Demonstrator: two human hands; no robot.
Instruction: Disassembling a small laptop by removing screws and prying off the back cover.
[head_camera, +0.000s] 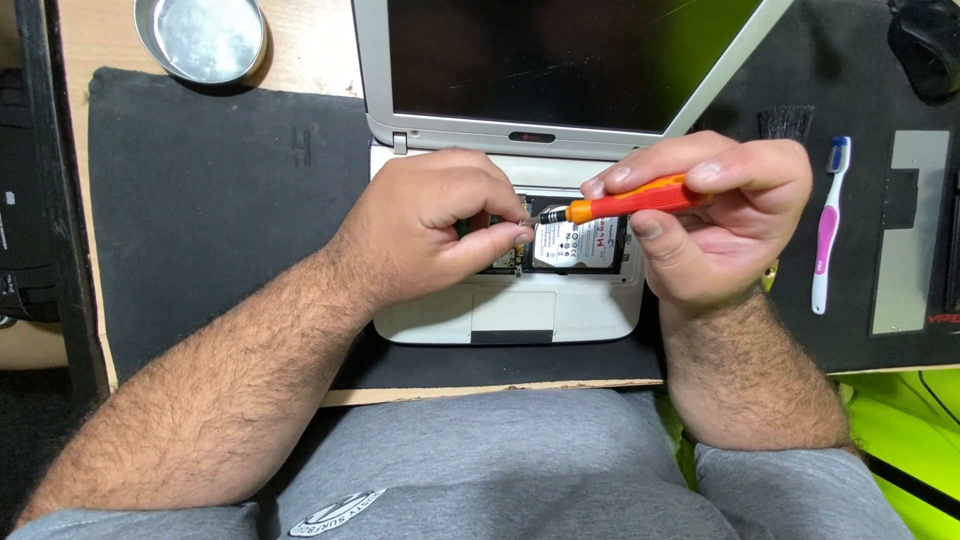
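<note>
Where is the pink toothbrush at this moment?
In the head view, the pink toothbrush lies on the black mat at the right, between the right hand and a grey metal plate.

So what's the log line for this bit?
right hand: holds screwdriver | left hand: at tip | laptop: open, drive showing

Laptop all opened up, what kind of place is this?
Probably a computer repair bench: an opened laptop on a black work mat, an orange screwdriver in the right hand, and a metal parts tin.
</note>
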